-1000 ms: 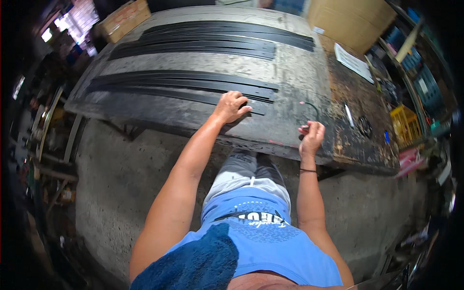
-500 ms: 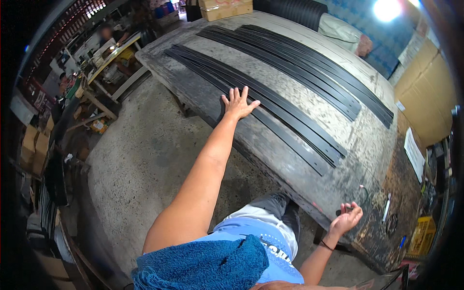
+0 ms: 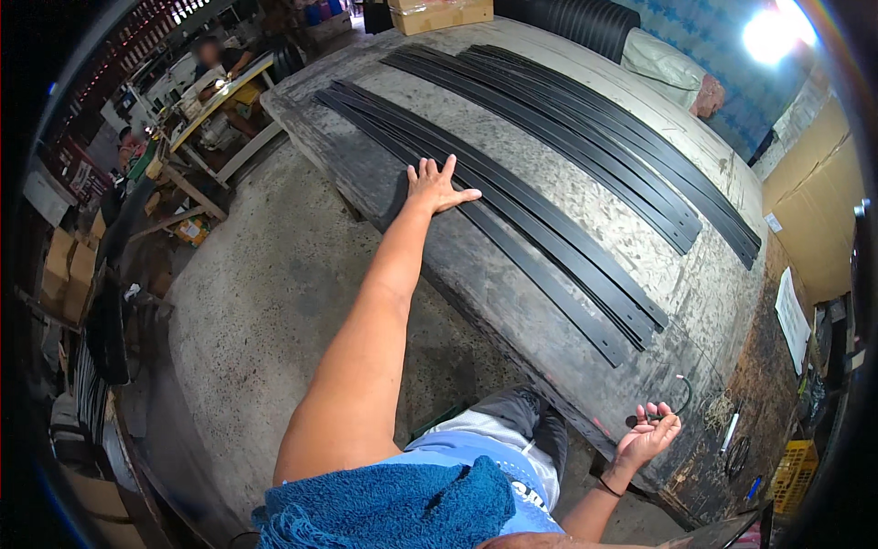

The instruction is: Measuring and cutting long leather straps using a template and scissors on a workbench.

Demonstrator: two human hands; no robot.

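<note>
Long flat black strips (image 3: 558, 245) lie in a loose bundle along the near side of the table, some fanned apart. My left hand (image 3: 435, 189) rests on the nearer strips, palm down with the fingers spread. A single strip (image 3: 540, 285) lies slightly apart on the near side, with a small hole at its right end. Over the table's near right part, my right hand (image 3: 647, 435) is palm up, its fingers curled around a small dark object, mostly hidden. A thin, dark curved piece (image 3: 688, 395) shows beside those fingers.
More black strips (image 3: 567, 137) lie farther back on the grey table (image 3: 512, 316). A cardboard box (image 3: 439, 14) sits at its far edge. A white marker-like stick (image 3: 730, 432), a blue pen (image 3: 754, 488) and a paper sheet (image 3: 792, 320) lie right. Another person (image 3: 219, 69) sits far left.
My left hand has slid a little along the strips toward their far left ends. My right hand stays curled in nearly the same place. The whole view has shifted slightly.
</note>
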